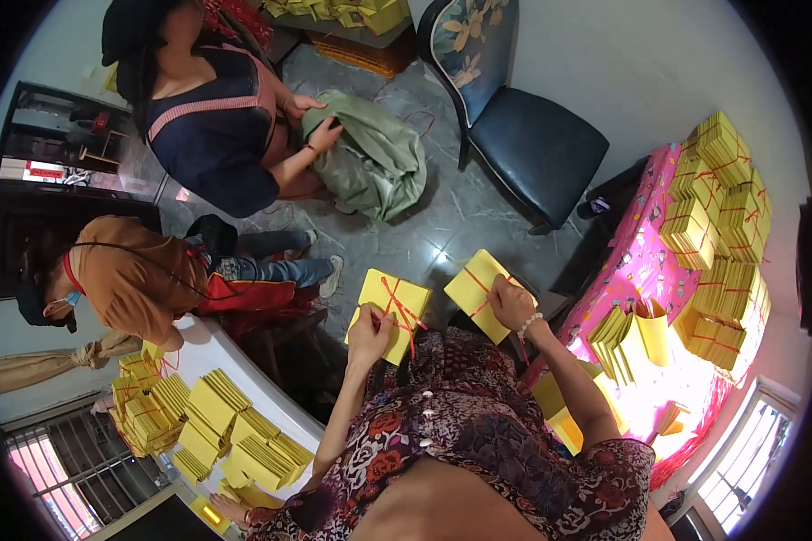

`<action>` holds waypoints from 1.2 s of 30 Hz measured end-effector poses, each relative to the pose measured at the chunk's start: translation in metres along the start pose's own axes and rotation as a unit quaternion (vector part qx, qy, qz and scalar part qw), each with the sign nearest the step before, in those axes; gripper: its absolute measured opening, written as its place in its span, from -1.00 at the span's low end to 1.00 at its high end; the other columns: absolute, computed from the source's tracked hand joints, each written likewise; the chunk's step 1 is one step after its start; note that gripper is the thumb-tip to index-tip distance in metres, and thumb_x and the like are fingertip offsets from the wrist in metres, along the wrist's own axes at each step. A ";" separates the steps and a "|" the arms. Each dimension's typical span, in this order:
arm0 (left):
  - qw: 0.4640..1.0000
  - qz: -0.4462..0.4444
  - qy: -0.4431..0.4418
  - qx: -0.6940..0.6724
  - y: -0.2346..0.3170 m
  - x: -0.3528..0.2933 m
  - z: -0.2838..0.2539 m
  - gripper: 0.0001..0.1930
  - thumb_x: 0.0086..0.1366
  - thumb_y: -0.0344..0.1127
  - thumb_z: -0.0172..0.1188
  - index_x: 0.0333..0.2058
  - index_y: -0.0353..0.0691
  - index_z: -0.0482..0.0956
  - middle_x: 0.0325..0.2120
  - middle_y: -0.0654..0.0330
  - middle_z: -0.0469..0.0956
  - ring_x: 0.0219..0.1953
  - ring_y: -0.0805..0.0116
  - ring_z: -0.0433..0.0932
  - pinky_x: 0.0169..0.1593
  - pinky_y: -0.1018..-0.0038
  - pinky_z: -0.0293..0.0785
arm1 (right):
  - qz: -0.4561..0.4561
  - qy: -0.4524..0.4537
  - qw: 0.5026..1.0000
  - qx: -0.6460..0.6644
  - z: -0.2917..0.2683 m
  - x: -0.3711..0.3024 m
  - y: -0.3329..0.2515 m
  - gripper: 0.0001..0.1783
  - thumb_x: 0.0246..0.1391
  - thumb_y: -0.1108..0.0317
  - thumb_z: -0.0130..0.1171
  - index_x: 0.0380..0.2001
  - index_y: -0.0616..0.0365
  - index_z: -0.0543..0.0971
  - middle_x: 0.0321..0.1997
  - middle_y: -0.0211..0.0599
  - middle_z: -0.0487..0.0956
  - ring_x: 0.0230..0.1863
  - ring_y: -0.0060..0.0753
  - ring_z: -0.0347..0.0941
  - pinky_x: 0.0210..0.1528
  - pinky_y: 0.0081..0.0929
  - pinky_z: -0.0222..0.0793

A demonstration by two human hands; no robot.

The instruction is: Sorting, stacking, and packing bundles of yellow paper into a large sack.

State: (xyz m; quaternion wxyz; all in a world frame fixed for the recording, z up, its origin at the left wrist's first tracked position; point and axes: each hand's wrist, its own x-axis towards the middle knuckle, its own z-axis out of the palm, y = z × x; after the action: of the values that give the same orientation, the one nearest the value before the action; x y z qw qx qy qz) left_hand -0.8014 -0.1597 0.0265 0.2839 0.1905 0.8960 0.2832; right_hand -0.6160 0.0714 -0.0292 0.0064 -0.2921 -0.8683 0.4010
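My left hand (370,335) is closed on a bundle of yellow paper (406,293), held in front of my lap. Red string crosses this bundle and is tied in a bow, its loose ends hanging down. To its right, my right hand (512,305) grips a second yellow paper bundle (474,279) by its right side. A red string runs over that one too. The two bundles are held apart, broad faces up.
On the right, a pink-covered table (636,234) bears several tied yellow stacks (717,225). A white table (209,341) at left holds more stacks (212,410). One person handles a green sack (370,153); another bends over the white table. A black chair (537,140) stands ahead.
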 end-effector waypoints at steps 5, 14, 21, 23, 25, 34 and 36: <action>1.000 0.005 0.001 0.006 0.000 0.003 0.003 -0.73 0.13 -0.19 0.15 -0.44 -0.27 0.34 -0.62 0.15 0.47 -0.55 0.42 0.45 -0.44 0.50 0.36 | -0.019 0.007 1.000 0.000 0.004 0.003 0.008 -0.81 -0.05 0.33 0.03 -0.43 0.21 0.31 -0.53 0.01 0.48 -0.45 0.08 0.45 -0.43 -0.09 0.34; 1.000 0.019 0.009 0.011 0.004 0.003 0.006 -0.71 0.12 -0.11 0.15 -0.43 -0.23 0.36 -0.65 0.14 0.45 -0.58 0.35 0.46 -0.46 0.44 0.36 | -0.018 0.000 0.999 -0.035 0.005 0.007 0.006 -0.76 -0.04 0.28 -0.01 -0.40 0.25 0.31 -0.59 0.07 0.47 -0.48 0.10 0.45 -0.45 -0.08 0.35; 0.999 0.037 0.015 0.001 0.005 0.002 0.005 -0.70 0.10 -0.12 0.14 -0.41 -0.23 0.33 -0.64 0.13 0.45 -0.55 0.15 0.48 -0.44 0.31 0.35 | -0.004 0.002 1.000 -0.017 0.003 0.009 0.004 -0.79 -0.05 0.27 0.03 -0.44 0.20 0.35 -0.57 -0.02 0.49 -0.47 0.07 0.45 -0.42 -0.09 0.35; 0.999 0.032 0.016 -0.002 0.000 0.004 0.006 -0.70 0.10 -0.12 0.14 -0.40 -0.23 0.34 -0.62 0.12 0.46 -0.52 0.15 0.49 -0.41 0.31 0.36 | 0.016 -0.008 1.000 -0.024 -0.003 0.008 -0.005 -0.79 -0.04 0.26 0.03 -0.44 0.19 0.36 -0.55 0.01 0.50 -0.44 0.09 0.45 -0.39 -0.08 0.35; 0.999 0.028 0.019 -0.001 0.000 0.003 0.004 -0.69 0.09 -0.11 0.14 -0.40 -0.24 0.34 -0.62 0.11 0.46 -0.52 0.14 0.49 -0.41 0.30 0.36 | 0.000 -0.003 0.999 -0.050 0.001 0.007 0.000 -0.78 -0.04 0.25 0.02 -0.43 0.19 0.35 -0.57 -0.01 0.49 -0.48 0.04 0.47 -0.41 -0.11 0.36; 0.998 0.040 0.039 -0.010 -0.005 0.002 0.005 -0.69 0.07 -0.11 0.14 -0.42 -0.24 0.34 -0.64 0.09 0.45 -0.52 0.10 0.49 -0.40 0.27 0.37 | -0.001 0.003 0.999 -0.050 0.009 -0.001 0.010 -0.76 -0.06 0.23 0.09 -0.44 0.17 0.35 -0.57 -0.01 0.49 -0.45 0.05 0.46 -0.40 -0.12 0.35; 0.998 0.041 0.041 -0.004 -0.005 0.001 0.005 -0.69 0.07 -0.10 0.14 -0.43 -0.24 0.34 -0.63 0.11 0.46 -0.52 0.11 0.49 -0.39 0.28 0.37 | -0.001 -0.001 0.998 -0.056 0.009 -0.001 0.011 -0.75 -0.06 0.21 0.09 -0.45 0.16 0.37 -0.56 -0.01 0.50 -0.44 0.04 0.46 -0.39 -0.14 0.35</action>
State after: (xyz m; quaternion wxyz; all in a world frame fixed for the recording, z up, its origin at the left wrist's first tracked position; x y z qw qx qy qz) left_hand -0.7994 -0.1608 0.0199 0.2358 0.2145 0.8972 0.3057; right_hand -0.6122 0.0705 -0.0430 -0.0104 -0.2907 -0.8895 0.3524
